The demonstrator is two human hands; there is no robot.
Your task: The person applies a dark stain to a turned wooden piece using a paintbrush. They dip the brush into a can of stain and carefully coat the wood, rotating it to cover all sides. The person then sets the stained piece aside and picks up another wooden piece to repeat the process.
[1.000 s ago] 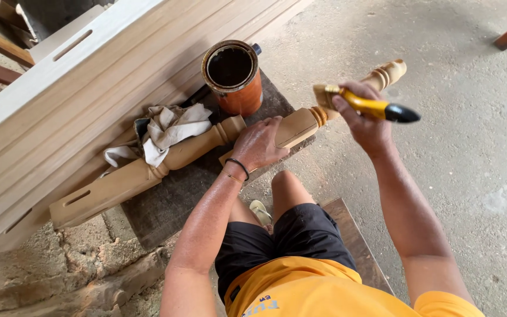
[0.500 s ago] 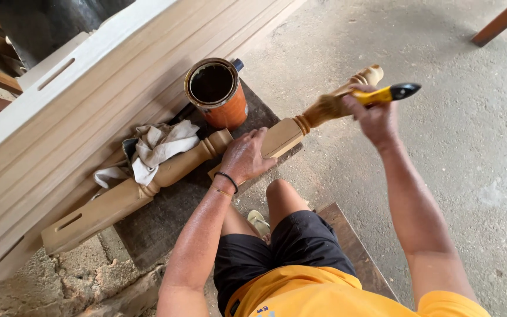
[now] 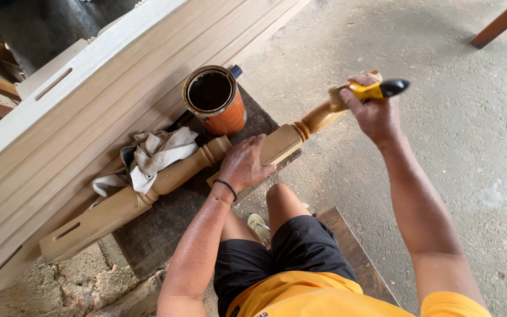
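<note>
A long turned wooden post (image 3: 171, 173) lies slanted across a dark board, its far end raised to the upper right. My left hand (image 3: 243, 164) presses down on its square middle block. My right hand (image 3: 372, 111) grips a paintbrush (image 3: 377, 90) with a yellow and black handle, its bristles against the post's rounded far end. An open orange-brown can (image 3: 215, 100) of dark liquid stands just behind the post.
A crumpled white rag (image 3: 156, 155) lies over the post beside the can. Long pale timber pieces with slots (image 3: 89, 94) lean along the left. My knee and a sandal (image 3: 259, 226) are below the post. Grey concrete floor (image 3: 470, 147) spreads to the right.
My right hand has swung the brush from above the post onto its far tip. My left hand stays on the middle block. The view has shifted slightly.
</note>
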